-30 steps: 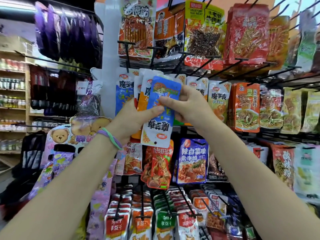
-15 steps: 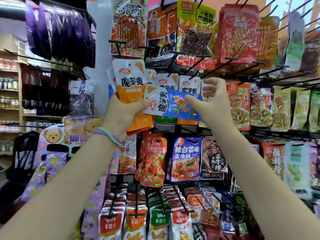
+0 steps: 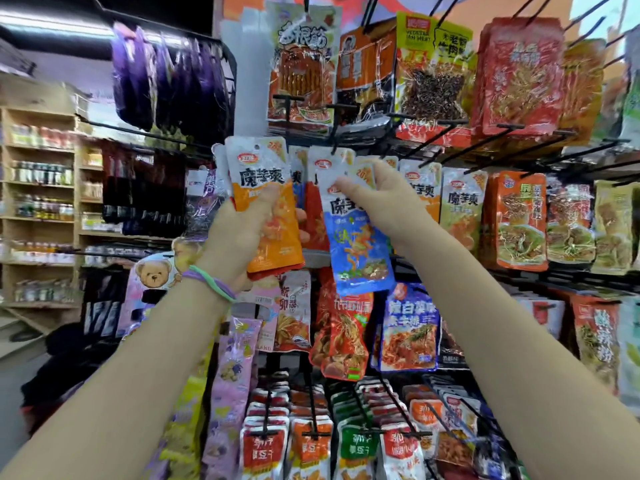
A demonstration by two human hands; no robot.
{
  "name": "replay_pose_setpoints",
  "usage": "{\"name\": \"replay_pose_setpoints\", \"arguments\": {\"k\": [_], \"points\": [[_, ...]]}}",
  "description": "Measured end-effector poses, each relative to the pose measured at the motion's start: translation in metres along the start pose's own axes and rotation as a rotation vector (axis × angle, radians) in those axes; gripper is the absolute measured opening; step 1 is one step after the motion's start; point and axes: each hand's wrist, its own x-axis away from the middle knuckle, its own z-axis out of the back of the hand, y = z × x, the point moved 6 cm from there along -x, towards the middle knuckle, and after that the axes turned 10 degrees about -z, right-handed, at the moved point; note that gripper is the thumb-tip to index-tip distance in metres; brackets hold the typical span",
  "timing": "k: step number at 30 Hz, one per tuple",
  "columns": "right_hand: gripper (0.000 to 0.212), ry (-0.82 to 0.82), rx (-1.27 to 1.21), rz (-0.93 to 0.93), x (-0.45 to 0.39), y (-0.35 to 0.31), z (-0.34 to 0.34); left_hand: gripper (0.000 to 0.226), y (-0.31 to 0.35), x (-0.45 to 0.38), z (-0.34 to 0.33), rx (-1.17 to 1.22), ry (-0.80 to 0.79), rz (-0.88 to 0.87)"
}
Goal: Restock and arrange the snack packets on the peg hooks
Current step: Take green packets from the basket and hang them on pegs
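The step in hand looked to be hanging 1 blue packet (image 3: 360,251) onto a peg hook (image 3: 341,126) in the middle row of the rack. The right hand (image 3: 384,202), at about 1 o'clock from the middle of the view, pinched the packet near its white top edge between thumb and fingers, so that the blue body hung upright below the hand. The packet's top sat just under the hook's black front end, at 12 o'clock from the hand; whether the hanging hole had met the hook could not be told. The left hand (image 3: 242,233), at 10 o'clock, was curled round a small stack of packets fronted by an orange packet (image 3: 270,209), thumb across its face, held just beside the blue one and clear of the hooks. Matching white-topped packets (image 3: 462,202) hung in the same row at 2 o'clock. The next move probably called for lining the hole up with the hook tip, sliding the packet back along it, then drawing another from the left-hand stack.
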Motion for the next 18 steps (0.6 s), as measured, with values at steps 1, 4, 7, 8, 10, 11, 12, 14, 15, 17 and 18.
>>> {"name": "replay_pose_setpoints", "arguments": {"k": [1, 4, 7, 8, 10, 11, 12, 14, 15, 17, 18], "points": [[0.022, 0.005, -0.037, -0.019, -0.008, -0.001, -0.006, 0.076, 0.0, 0.0, 0.005, 0.018, -0.002, 0.013], [0.025, 0.026, -0.093, -0.02, -0.028, -0.013, -0.024, 0.038, 0.006, 0.0, 0.016, 0.046, -0.058, -0.01], [0.028, 0.056, -0.085, -0.003, -0.042, -0.03, -0.04, 0.023, 0.012, -0.001, 0.024, 0.028, -0.11, -0.033], [0.031, 0.067, -0.086, 0.013, -0.045, -0.036, -0.044, 0.022, 0.014, -0.002, 0.027, 0.023, -0.117, -0.04], [0.038, 0.1, -0.106, 0.031, -0.051, -0.045, -0.051, 0.023, 0.015, -0.005, 0.032, 0.018, -0.14, -0.054], [0.038, 0.127, -0.117, 0.03, -0.053, -0.047, -0.054, 0.024, 0.014, -0.007, 0.035, 0.009, -0.145, -0.056], [0.035, 0.141, -0.128, 0.029, -0.054, -0.049, -0.056, 0.025, 0.014, -0.008, 0.038, 0.017, -0.147, -0.052], [0.025, 0.15, -0.155, 0.015, -0.058, -0.049, -0.06, 0.027, 0.013, -0.01, 0.043, 0.045, -0.158, -0.04], [0.018, 0.146, -0.185, 0.019, -0.059, -0.049, -0.061, 0.028, 0.011, -0.011, 0.045, 0.064, -0.167, -0.032], [0.013, 0.158, -0.206, 0.012, -0.06, -0.049, -0.062, 0.032, 0.008, -0.013, 0.049, 0.099, -0.187, -0.016], [0.014, 0.174, -0.205, 0.003, -0.06, -0.049, -0.062, 0.033, 0.007, -0.014, 0.05, 0.114, -0.195, -0.01]]}}
